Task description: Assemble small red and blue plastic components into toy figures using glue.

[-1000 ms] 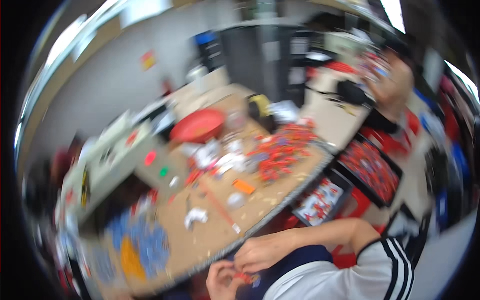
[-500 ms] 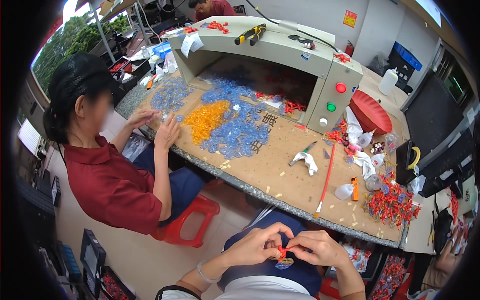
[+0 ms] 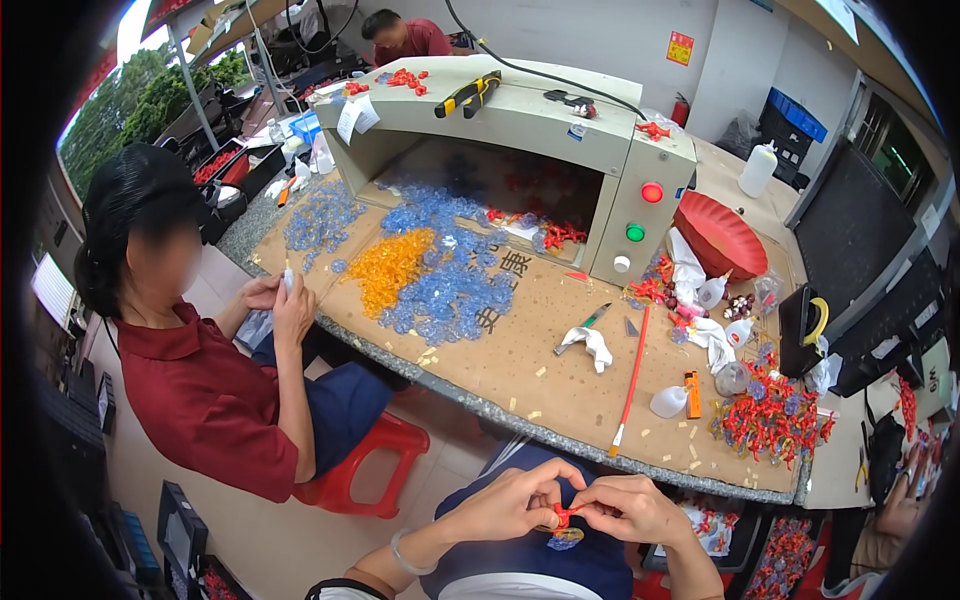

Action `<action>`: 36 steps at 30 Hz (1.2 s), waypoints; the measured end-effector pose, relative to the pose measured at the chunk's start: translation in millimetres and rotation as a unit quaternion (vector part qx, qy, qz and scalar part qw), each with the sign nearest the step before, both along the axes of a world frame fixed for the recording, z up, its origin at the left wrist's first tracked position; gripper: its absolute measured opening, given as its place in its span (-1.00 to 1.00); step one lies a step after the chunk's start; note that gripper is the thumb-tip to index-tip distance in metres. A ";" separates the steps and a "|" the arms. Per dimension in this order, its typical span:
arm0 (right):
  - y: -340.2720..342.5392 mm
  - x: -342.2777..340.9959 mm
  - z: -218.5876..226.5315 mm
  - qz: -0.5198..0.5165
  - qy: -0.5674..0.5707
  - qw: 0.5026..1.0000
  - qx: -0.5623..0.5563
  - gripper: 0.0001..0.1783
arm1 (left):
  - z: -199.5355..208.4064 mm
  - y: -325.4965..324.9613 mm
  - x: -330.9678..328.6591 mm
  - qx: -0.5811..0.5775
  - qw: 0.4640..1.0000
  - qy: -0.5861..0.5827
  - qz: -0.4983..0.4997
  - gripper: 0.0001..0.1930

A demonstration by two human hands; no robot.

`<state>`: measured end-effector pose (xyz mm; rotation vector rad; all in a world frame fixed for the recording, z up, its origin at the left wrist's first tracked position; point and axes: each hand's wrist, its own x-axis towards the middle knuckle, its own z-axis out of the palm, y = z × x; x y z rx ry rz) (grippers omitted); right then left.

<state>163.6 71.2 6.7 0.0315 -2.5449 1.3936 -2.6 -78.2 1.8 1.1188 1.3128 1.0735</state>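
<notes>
Above my lap, in front of the bench edge, I hold a small red figure-like piece point(image 3: 562, 516) between both hands. A clear bluish and yellowish disc-shaped part point(image 3: 566, 541) hangs below it, seemingly joined to it. My left hand point(image 3: 512, 503) pinches the red piece from the left with thumb and forefinger. From the right, my right hand point(image 3: 632, 512) pinches a thin red end of it. The fingers partly cover the piece, so its exact shape is unclear.
A cardboard-covered bench point(image 3: 520, 375) carries blue clear pieces point(image 3: 450, 295), amber pieces point(image 3: 390, 265), a red-and-blue pile point(image 3: 765, 415), a brush point(image 3: 632, 385), a knife point(image 3: 597, 316), a squeeze bottle point(image 3: 668, 402) and a box-shaped machine point(image 3: 610, 215). A co-worker point(image 3: 200, 390) sits at left holding a small white bottle point(image 3: 288, 280).
My view has shifted slightly, so the bench appears further left and lower. My hands keep their pinch on the red piece. The co-worker's hands have come closer together, with a small bottle now visible.
</notes>
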 end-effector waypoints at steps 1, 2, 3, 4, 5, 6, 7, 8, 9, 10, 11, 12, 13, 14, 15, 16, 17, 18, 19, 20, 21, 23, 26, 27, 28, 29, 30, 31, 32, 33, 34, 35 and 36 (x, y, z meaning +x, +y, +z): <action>-0.2 -0.2 -2.6 0.000 0.001 1.000 -0.002 -0.87 | -1.8 -0.6 0.5 -0.002 1.000 -0.001 0.001 -0.57; 0.0 -0.6 -4.4 0.002 -0.002 1.000 0.000 -0.87 | -5.3 -0.8 1.3 0.007 1.000 -0.002 0.004 -0.57; 0.4 -1.2 -6.0 0.005 -0.005 1.000 0.002 -0.87 | -9.9 -1.2 2.1 0.017 1.000 -0.003 0.007 -0.56; 0.0 -1.3 -7.0 0.007 -0.009 1.000 0.003 -0.87 | -12.8 -2.2 3.0 0.025 1.000 -0.005 0.011 -0.56; -0.2 -1.2 -8.1 0.011 -0.014 1.000 0.001 -0.87 | -14.5 -3.2 3.6 0.021 1.000 -0.005 0.012 -0.56; -0.4 -1.0 -9.2 0.014 -0.020 1.000 -0.001 -0.87 | -16.0 -4.3 4.2 0.018 1.000 -0.005 0.013 -0.56; 0.0 -1.2 -9.8 0.018 -0.024 1.000 -0.002 -0.87 | -16.6 -4.6 4.1 0.017 1.000 -0.004 0.015 -0.56; 0.1 -1.3 -10.9 0.018 -0.026 0.999 -0.003 -0.87 | -17.2 -5.1 4.1 0.017 1.000 -0.006 0.017 -0.56; -0.1 -1.3 -12.6 0.019 -0.028 0.999 -0.004 -0.87 | -17.8 -5.6 4.0 0.018 1.000 -0.007 0.019 -0.56; -1.1 -2.2 -13.6 0.021 -0.030 0.999 -0.006 -0.87 | -17.3 -7.5 3.9 0.017 1.000 -0.008 0.023 -0.56; -2.1 -3.7 -14.0 0.024 -0.029 0.999 -0.008 -0.87 | -16.6 -9.5 3.4 0.015 1.000 -0.002 0.027 -0.56; -3.1 -5.7 -14.1 0.027 -0.029 0.999 -0.011 -0.87 | -15.8 -11.6 2.8 0.013 0.999 0.003 0.031 -0.56; -3.2 -6.2 -14.7 0.025 -0.031 0.999 -0.012 -0.87 | -17.0 -11.2 2.1 0.013 0.999 0.006 0.030 -0.55; -3.3 -6.7 -16.1 0.025 -0.028 0.999 -0.011 -0.87 | -18.5 -11.2 1.2 0.015 0.999 0.007 0.029 -0.55; -3.4 -7.4 -17.9 0.024 -0.024 0.999 -0.011 -0.87 | -20.1 -11.4 0.3 0.017 0.999 0.008 0.028 -0.55; -3.8 -8.5 -18.5 0.027 -0.020 0.999 -0.011 -0.87 | -20.3 -12.6 -0.1 0.017 0.999 0.009 0.030 -0.55; -4.2 -9.2 -18.4 0.029 -0.024 0.999 -0.012 -0.87 | -20.2 -13.6 -0.4 0.017 0.999 0.008 0.032 -0.55; -4.5 -9.9 -18.1 0.031 -0.027 0.999 -0.012 -0.87 | -19.9 -14.3 -0.9 0.018 0.999 0.006 0.034 -0.55; -4.8 -10.4 -17.3 0.032 -0.031 0.999 -0.012 -0.87 | -19.6 -14.7 -1.3 0.018 0.999 0.003 0.035 -0.55; -4.9 -11.3 -16.1 0.032 -0.032 0.999 -0.013 -0.87 | -19.5 -14.8 -1.8 0.020 0.999 0.005 0.036 -0.55; -4.8 -12.4 -14.5 0.032 -0.033 0.999 -0.013 -0.87 | -19.4 -14.5 -2.5 0.023 0.999 0.006 0.036 -0.55; -5.2 -13.1 -11.5 0.029 -0.033 0.999 -0.013 -0.87 | -19.2 -14.0 -3.6 0.024 0.999 0.008 0.035 -0.55; -5.2 -13.3 -9.9 0.028 -0.041 0.999 -0.011 -0.87 | -21.8 -13.2 -2.9 0.017 0.999 0.002 0.033 -0.55; -4.8 -12.3 -9.6 0.023 -0.053 0.998 -0.008 -0.87 | -24.0 -12.4 -2.9 0.012 0.999 -0.005 0.031 -0.55; -4.0 -11.3 -8.6 0.018 -0.067 0.998 -0.005 -0.87 | -26.2 -10.5 -3.9 0.007 1.000 -0.012 0.027 -0.55; -1.8 -11.7 -8.4 0.013 -0.081 0.997 -0.003 -0.87 | -25.7 -6.0 -7.4 0.009 1.000 0.001 0.026 -0.55; -0.8 -12.0 -7.9 0.014 -0.066 0.998 0.004 -0.87 | -21.3 -4.0 -8.1 0.002 1.000 0.004 0.029 -0.55; -0.8 -13.4 -9.0 0.018 -0.046 0.998 0.029 -0.88 | -22.0 -4.9 -6.8 -0.010 0.999 -0.002 0.030 -0.55; -3.9 -14.9 -9.7 0.024 -0.054 0.998 0.031 -0.89 | -22.9 -10.4 -6.0 -0.008 0.999 -0.012 0.036 -0.55; -3.1 -21.2 -10.2 0.036 -0.067 0.997 0.027 -0.89 | -24.6 -12.1 -9.3 -0.018 0.998 -0.025 0.046 -0.55; -5.4 -23.0 -12.2 0.048 -0.067 0.996 0.034 -0.89 | -28.1 -16.8 -8.0 -0.018 0.998 -0.032 0.054 -0.55; -4.0 -17.2 -17.7 0.030 -0.064 0.997 0.018 -0.89 | -35.1 -10.4 -5.6 -0.011 0.998 -0.037 0.047 -0.55; -1.8 -11.1 -16.3 0.017 -0.079 0.996 0.029 -0.89 | -39.3 -2.5 -2.6 -0.020 0.997 -0.057 0.039 -0.55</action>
